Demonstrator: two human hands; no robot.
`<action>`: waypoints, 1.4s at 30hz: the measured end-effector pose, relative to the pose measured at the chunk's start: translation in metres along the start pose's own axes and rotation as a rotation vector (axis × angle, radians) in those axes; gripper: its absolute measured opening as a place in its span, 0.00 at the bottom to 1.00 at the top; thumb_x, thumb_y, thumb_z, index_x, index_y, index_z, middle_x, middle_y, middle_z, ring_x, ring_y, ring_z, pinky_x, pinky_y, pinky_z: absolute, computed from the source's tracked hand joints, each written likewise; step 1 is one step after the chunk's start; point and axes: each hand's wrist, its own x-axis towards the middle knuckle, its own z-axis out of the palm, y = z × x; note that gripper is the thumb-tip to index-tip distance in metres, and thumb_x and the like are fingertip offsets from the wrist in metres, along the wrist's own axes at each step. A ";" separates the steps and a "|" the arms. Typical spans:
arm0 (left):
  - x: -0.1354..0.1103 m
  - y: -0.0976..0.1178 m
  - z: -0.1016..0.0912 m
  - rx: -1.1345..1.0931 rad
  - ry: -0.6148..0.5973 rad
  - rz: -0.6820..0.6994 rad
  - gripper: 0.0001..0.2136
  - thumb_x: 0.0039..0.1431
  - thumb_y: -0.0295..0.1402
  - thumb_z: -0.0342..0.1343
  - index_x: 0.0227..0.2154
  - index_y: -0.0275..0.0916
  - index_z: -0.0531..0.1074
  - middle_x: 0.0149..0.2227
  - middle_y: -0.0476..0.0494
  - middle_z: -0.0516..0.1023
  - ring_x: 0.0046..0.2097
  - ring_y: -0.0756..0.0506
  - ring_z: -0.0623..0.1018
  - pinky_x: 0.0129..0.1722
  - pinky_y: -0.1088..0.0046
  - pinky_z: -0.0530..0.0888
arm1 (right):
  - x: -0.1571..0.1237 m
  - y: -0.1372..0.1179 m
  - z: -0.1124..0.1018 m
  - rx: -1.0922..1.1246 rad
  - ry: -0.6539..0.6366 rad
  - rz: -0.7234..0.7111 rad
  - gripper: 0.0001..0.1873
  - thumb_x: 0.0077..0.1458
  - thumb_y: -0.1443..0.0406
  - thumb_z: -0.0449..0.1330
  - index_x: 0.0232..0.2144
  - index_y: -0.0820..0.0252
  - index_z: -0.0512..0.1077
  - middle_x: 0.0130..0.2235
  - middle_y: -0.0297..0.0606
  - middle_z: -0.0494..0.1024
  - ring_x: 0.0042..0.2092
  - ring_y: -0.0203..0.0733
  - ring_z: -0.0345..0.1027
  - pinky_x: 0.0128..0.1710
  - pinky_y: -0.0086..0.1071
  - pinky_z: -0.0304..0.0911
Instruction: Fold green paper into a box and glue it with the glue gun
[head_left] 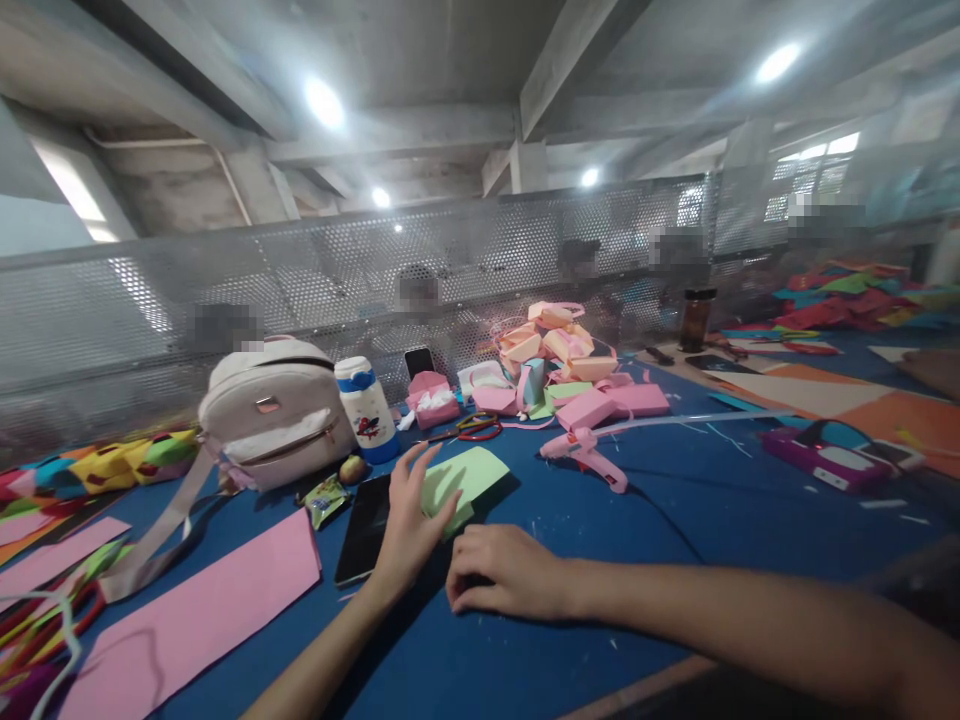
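Observation:
My left hand (pixel 412 515) is open, fingers spread, over the right edge of a black tablet (pixel 365 530) and against a light green paper sheet (pixel 476 480). Whether the fingers press on the paper or just hover, I cannot tell. My right hand (pixel 510 572) rests on the blue table (pixel 570 640), just in front of that sheet. Its fingers are curled in, and nothing shows in them. A pink glue gun (pixel 589 455) with a long clear glue stick (pixel 690 420) lies beyond my right hand. Scissors (pixel 476 428) with red handles lie behind the green paper.
A pale backpack (pixel 274 415), a white and blue bottle (pixel 367 410) and folded pink and peach paper pieces (pixel 555 340) stand along a perforated metal screen (pixel 480 250). Pink paper (pixel 202 610) lies at left. A purple power strip (pixel 825 455) sits at right, its cable crossing the table.

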 end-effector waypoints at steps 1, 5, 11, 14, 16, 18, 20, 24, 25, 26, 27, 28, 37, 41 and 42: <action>0.001 0.005 -0.005 -0.048 0.001 0.027 0.18 0.61 0.35 0.55 0.54 0.42 0.68 0.56 0.38 0.67 0.58 0.38 0.69 0.59 0.55 0.65 | 0.000 0.001 -0.003 0.030 0.048 0.013 0.03 0.55 0.66 0.67 0.31 0.59 0.78 0.34 0.33 0.77 0.40 0.39 0.70 0.40 0.27 0.61; 0.003 0.020 -0.014 -0.236 -0.165 0.045 0.10 0.65 0.36 0.51 0.37 0.39 0.76 0.37 0.43 0.78 0.39 0.44 0.77 0.40 0.69 0.73 | 0.002 0.011 -0.023 0.137 0.326 0.097 0.03 0.55 0.69 0.67 0.30 0.60 0.76 0.33 0.32 0.76 0.40 0.39 0.68 0.42 0.29 0.60; 0.000 0.022 -0.007 -0.309 -0.412 -0.004 0.13 0.63 0.41 0.54 0.36 0.39 0.80 0.37 0.40 0.80 0.41 0.42 0.77 0.43 0.67 0.72 | 0.002 0.021 -0.040 0.099 0.438 0.147 0.04 0.56 0.67 0.66 0.29 0.59 0.76 0.32 0.33 0.74 0.40 0.41 0.64 0.43 0.32 0.58; 0.001 0.019 -0.005 -0.282 -0.374 0.009 0.11 0.59 0.41 0.59 0.37 0.41 0.81 0.38 0.41 0.81 0.42 0.41 0.77 0.45 0.64 0.71 | 0.002 0.022 -0.038 0.159 0.466 0.193 0.04 0.55 0.69 0.67 0.29 0.59 0.77 0.31 0.33 0.74 0.40 0.41 0.64 0.42 0.33 0.58; 0.001 0.017 -0.004 -0.249 -0.356 0.015 0.11 0.56 0.43 0.61 0.36 0.42 0.81 0.37 0.42 0.81 0.42 0.41 0.77 0.46 0.63 0.69 | 0.003 0.022 -0.036 0.207 0.480 0.213 0.03 0.55 0.69 0.67 0.29 0.59 0.78 0.31 0.32 0.74 0.40 0.41 0.64 0.41 0.32 0.58; 0.001 0.017 -0.004 -0.225 -0.351 0.015 0.11 0.55 0.44 0.62 0.33 0.42 0.81 0.35 0.42 0.82 0.40 0.41 0.77 0.45 0.63 0.69 | 0.003 0.023 -0.034 0.248 0.490 0.221 0.04 0.55 0.70 0.67 0.28 0.59 0.78 0.30 0.32 0.73 0.39 0.40 0.64 0.41 0.32 0.58; 0.001 0.018 -0.004 -0.219 -0.344 0.013 0.12 0.54 0.45 0.63 0.32 0.42 0.81 0.34 0.43 0.82 0.39 0.41 0.77 0.43 0.64 0.68 | 0.004 0.024 -0.033 0.278 0.497 0.219 0.04 0.54 0.70 0.67 0.28 0.59 0.78 0.30 0.32 0.73 0.38 0.40 0.64 0.40 0.32 0.57; 0.000 0.021 -0.005 -0.215 -0.315 0.019 0.13 0.56 0.46 0.61 0.29 0.42 0.81 0.31 0.44 0.82 0.37 0.42 0.77 0.42 0.65 0.67 | 0.004 0.024 -0.033 0.277 0.495 0.201 0.04 0.53 0.69 0.68 0.27 0.59 0.78 0.29 0.31 0.73 0.38 0.40 0.64 0.40 0.32 0.57; 0.000 0.022 -0.005 -0.208 -0.311 0.022 0.14 0.57 0.46 0.60 0.28 0.41 0.81 0.30 0.44 0.81 0.36 0.43 0.77 0.42 0.65 0.67 | 0.004 0.024 -0.033 0.268 0.489 0.197 0.04 0.53 0.69 0.68 0.27 0.59 0.78 0.29 0.32 0.73 0.38 0.40 0.64 0.40 0.32 0.57; 0.000 0.022 -0.005 -0.202 -0.309 0.027 0.15 0.57 0.47 0.60 0.27 0.41 0.81 0.29 0.44 0.81 0.35 0.43 0.76 0.41 0.65 0.67 | 0.003 0.023 -0.033 0.260 0.483 0.192 0.04 0.53 0.69 0.68 0.27 0.59 0.78 0.29 0.32 0.73 0.38 0.40 0.65 0.40 0.32 0.58; 0.000 0.023 -0.006 -0.198 -0.310 0.033 0.16 0.57 0.47 0.59 0.26 0.41 0.80 0.28 0.44 0.81 0.34 0.44 0.76 0.41 0.65 0.66 | 0.003 0.022 -0.033 0.253 0.475 0.189 0.04 0.53 0.70 0.68 0.28 0.59 0.78 0.29 0.32 0.73 0.38 0.40 0.65 0.40 0.32 0.58; 0.000 0.023 -0.006 -0.194 -0.309 0.039 0.17 0.58 0.48 0.58 0.25 0.40 0.80 0.28 0.44 0.81 0.33 0.44 0.76 0.41 0.65 0.66 | 0.003 0.021 -0.033 0.245 0.468 0.186 0.04 0.52 0.70 0.69 0.28 0.59 0.78 0.29 0.32 0.73 0.38 0.40 0.65 0.40 0.32 0.58; 0.001 0.022 -0.009 -0.128 -0.265 0.094 0.22 0.59 0.51 0.56 0.19 0.40 0.74 0.23 0.48 0.78 0.29 0.46 0.74 0.39 0.66 0.64 | 0.003 0.018 -0.034 0.181 0.460 0.155 0.05 0.52 0.71 0.68 0.27 0.58 0.78 0.30 0.32 0.75 0.39 0.41 0.66 0.41 0.32 0.59; 0.001 0.021 -0.010 -0.080 -0.236 0.099 0.21 0.59 0.49 0.57 0.18 0.40 0.73 0.22 0.48 0.77 0.29 0.47 0.73 0.38 0.67 0.64 | 0.002 0.016 -0.032 0.212 0.475 0.153 0.04 0.54 0.71 0.67 0.28 0.58 0.80 0.30 0.33 0.75 0.38 0.40 0.67 0.40 0.32 0.59; 0.001 0.021 -0.010 -0.067 -0.220 0.100 0.21 0.59 0.49 0.56 0.18 0.40 0.72 0.22 0.48 0.76 0.29 0.47 0.73 0.38 0.67 0.64 | 0.002 0.016 -0.031 0.232 0.482 0.157 0.04 0.54 0.71 0.67 0.28 0.59 0.80 0.29 0.33 0.74 0.37 0.40 0.66 0.38 0.31 0.58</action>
